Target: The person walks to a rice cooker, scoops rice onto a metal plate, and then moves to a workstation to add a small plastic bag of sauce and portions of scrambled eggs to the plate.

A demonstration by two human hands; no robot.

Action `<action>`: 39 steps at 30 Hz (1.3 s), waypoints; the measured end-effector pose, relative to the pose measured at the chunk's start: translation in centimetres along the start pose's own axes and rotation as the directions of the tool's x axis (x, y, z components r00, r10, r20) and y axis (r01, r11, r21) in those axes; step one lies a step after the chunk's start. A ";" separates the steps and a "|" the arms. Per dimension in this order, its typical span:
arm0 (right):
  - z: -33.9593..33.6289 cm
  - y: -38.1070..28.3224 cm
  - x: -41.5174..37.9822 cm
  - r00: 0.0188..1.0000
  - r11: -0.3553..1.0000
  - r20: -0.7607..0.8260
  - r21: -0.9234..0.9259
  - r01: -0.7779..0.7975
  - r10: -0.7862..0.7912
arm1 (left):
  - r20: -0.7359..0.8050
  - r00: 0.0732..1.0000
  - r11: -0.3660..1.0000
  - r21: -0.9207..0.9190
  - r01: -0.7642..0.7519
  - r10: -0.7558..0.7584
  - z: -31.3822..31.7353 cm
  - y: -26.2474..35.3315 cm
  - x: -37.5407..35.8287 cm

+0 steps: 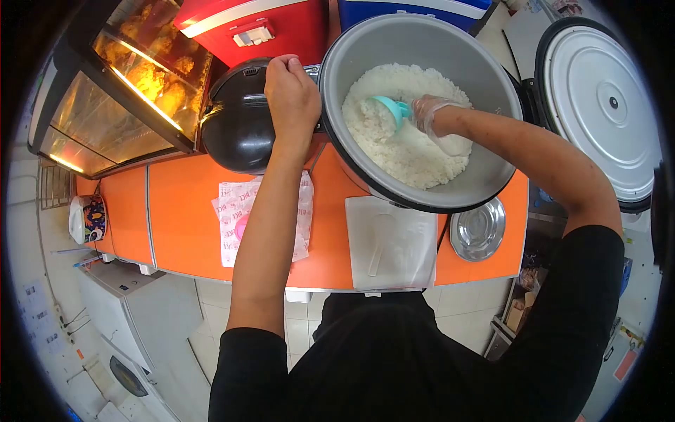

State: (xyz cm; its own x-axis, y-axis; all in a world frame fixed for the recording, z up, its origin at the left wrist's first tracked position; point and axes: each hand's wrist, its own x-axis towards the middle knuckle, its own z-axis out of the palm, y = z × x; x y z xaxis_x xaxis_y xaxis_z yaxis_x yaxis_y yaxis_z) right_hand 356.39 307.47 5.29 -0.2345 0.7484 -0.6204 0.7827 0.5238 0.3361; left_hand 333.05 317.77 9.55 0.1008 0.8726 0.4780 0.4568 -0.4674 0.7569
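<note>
White rice [422, 165] lies in the large grey pot [485, 77] of an open cooker. My right hand [439, 119], in a thin clear glove, reaches into the pot and is closed on the handle of a turquoise scoop [397, 109]. The scoop's bowl is against the rice, left of my fingers. At the pot's left rim, my left hand [292, 95] is bare and curled into a fist beside a black rounded appliance [239, 123]. It is near the metal bracket on the pot's side, and its grip there is hidden.
Printed paper sheets [235, 204] and clear plastic sheets [390, 243] lie on the orange counter [186, 232]. A metal lid [478, 228] sits below the pot. The cooker's lid [598, 112] stands open at right. A lit food warmer [140, 77] and red cooler [246, 24] stand at upper left.
</note>
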 end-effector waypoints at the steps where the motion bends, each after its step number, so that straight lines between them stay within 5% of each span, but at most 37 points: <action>1: 0.4 -0.6 0.2 0.983 0.990 -0.176 0.119 0.073 -0.052 | 0.004 1.000 1.000 -0.007 0.000 0.000 -0.1 0.0 -0.1; 2: 0.9 -0.7 0.3 0.932 0.962 -0.354 0.218 0.163 -0.077 | 0.004 1.000 1.000 -0.009 -0.001 0.001 -0.2 0.0 -0.2; 3: 1.2 -1.5 0.8 0.933 0.962 -0.353 0.222 0.161 -0.075 | 0.007 1.000 1.000 0.010 0.004 -0.004 -0.2 0.0 -0.3; 5: -2.6 -4.2 0.4 0.993 0.854 0.058 0.508 -0.115 0.099 | 0.005 1.000 1.000 0.027 0.003 -0.003 -0.3 0.2 -0.2; 6: -2.9 -4.4 -0.3 0.993 0.851 0.061 0.512 -0.114 0.097 | 0.017 1.000 1.000 0.023 0.019 -0.019 -0.4 0.2 -0.4; 8: -3.3 -4.2 -1.2 0.992 0.930 0.010 0.350 0.114 -0.126 | 0.018 1.000 1.000 0.011 0.021 -0.021 -0.6 0.4 -0.4; 9: -2.9 -4.0 -1.8 0.993 0.930 0.013 0.350 0.109 -0.121 | 0.019 1.000 1.000 0.001 0.021 -0.021 -0.7 0.4 -0.5; 11: -1.6 -2.8 -3.1 0.977 0.698 -0.138 0.684 0.212 -0.162 | 0.014 1.000 1.000 -0.017 0.020 -0.020 -0.5 0.4 -0.4; 15: -3.4 -0.8 -4.0 0.980 0.898 -0.019 0.396 0.191 -0.200 | 0.014 1.000 1.000 0.012 0.012 -0.012 -0.7 0.0 -0.7; 16: -5.5 -1.8 -5.1 0.984 0.848 -0.007 0.508 -0.151 0.180 | 0.007 1.000 1.000 0.007 0.010 -0.010 -0.7 0.1 -0.7; 17: -6.7 -2.8 -6.1 0.847 0.661 0.050 0.601 -0.448 0.529 | 0.004 1.000 1.000 0.007 0.012 -0.012 -0.8 0.2 -0.6; 19: -6.3 -3.9 -6.8 0.859 0.718 -0.035 0.566 -0.404 0.511 | 0.015 0.999 0.999 0.001 0.032 -0.032 -0.8 0.4 -0.7; 21: -4.6 -4.7 -6.5 0.820 0.867 -0.324 0.344 -0.362 0.471 | 0.019 1.000 1.000 0.008 0.024 -0.024 -0.7 0.4 -0.6; 22: -4.7 -4.4 -6.5 0.822 0.866 -0.322 0.348 -0.358 0.470 | 0.022 1.000 1.000 0.017 0.017 -0.017 -0.7 0.2 -0.6; 24: -5.3 -2.8 -6.6 0.801 0.691 -0.074 0.557 -0.460 0.593 | 0.025 1.000 1.000 0.018 0.012 -0.013 -0.7 0.0 -0.7; 27: -3.5 -0.1 -6.7 0.910 0.797 0.145 0.441 -0.412 0.389 | 0.028 1.000 1.000 0.004 0.013 -0.013 -0.7 0.3 -0.7; 31: -0.3 -0.7 -5.6 0.937 0.751 0.082 0.576 -0.323 0.340 | 0.018 1.000 1.000 0.008 -0.004 0.004 -0.8 0.2 -0.8; 33: 0.2 -1.5 -5.3 0.999 0.903 -0.032 0.430 -0.004 0.020 | 0.021 1.000 1.000 0.014 0.008 -0.008 -0.8 0.2 -0.9; 37: -0.9 -4.6 -5.0 0.999 0.943 0.047 0.332 -0.005 -0.011 | 0.014 1.000 1.000 0.030 0.010 -0.010 -0.7 0.1 -0.9; 39: -1.4 -6.1 -4.7 0.979 0.840 -0.048 0.522 -0.147 0.200 | 0.018 1.000 0.999 0.032 0.002 -0.002 -0.7 0.0 -0.9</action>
State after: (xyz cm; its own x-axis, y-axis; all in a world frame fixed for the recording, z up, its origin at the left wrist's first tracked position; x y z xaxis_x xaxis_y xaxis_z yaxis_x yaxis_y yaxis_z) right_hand 351.91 301.38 7.19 -0.1003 0.8569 -0.5056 0.9930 0.1181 0.0033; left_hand 332.30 316.92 9.42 0.1157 0.8760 0.4682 0.4852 -0.4612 0.7429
